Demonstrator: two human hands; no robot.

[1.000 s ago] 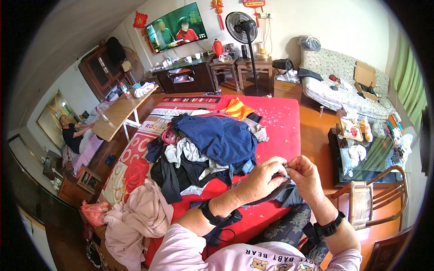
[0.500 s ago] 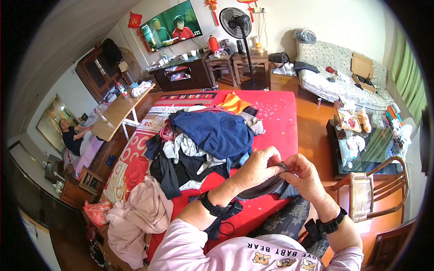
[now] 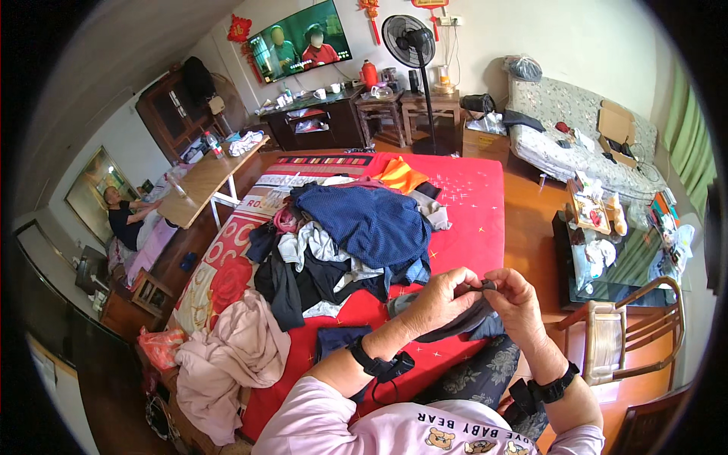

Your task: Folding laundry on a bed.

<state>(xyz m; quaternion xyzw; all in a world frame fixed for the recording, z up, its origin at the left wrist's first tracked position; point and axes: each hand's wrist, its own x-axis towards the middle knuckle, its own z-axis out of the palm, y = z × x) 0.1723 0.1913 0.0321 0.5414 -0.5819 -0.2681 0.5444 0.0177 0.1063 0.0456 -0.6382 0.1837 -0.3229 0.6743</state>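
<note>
My left hand (image 3: 446, 300) and my right hand (image 3: 513, 298) are close together over the near right edge of the bed. Both pinch the edge of a dark grey garment (image 3: 458, 324), which hangs below my fingers; its exact kind is hidden. Beyond it is a heap of clothes, topped by a navy patterned garment (image 3: 368, 221), with black trousers (image 3: 279, 292) and a light grey and white piece (image 3: 303, 246) on its near side. A folded navy cloth (image 3: 338, 339) lies left of my left forearm. Black straps with small devices circle both wrists.
The heap rests on a red bedspread (image 3: 478, 220). Pale pink fabric (image 3: 236, 356) drapes over the bed's left corner beside a red plastic bag (image 3: 159, 347). A wooden chair (image 3: 607, 341) stands at right. Another person (image 3: 125, 220) sits far left by a table (image 3: 199, 199).
My hands have shifted slightly down and right, still pinching the dark grey garment. The whole view has tilted a little, and the folded navy cloth shows more.
</note>
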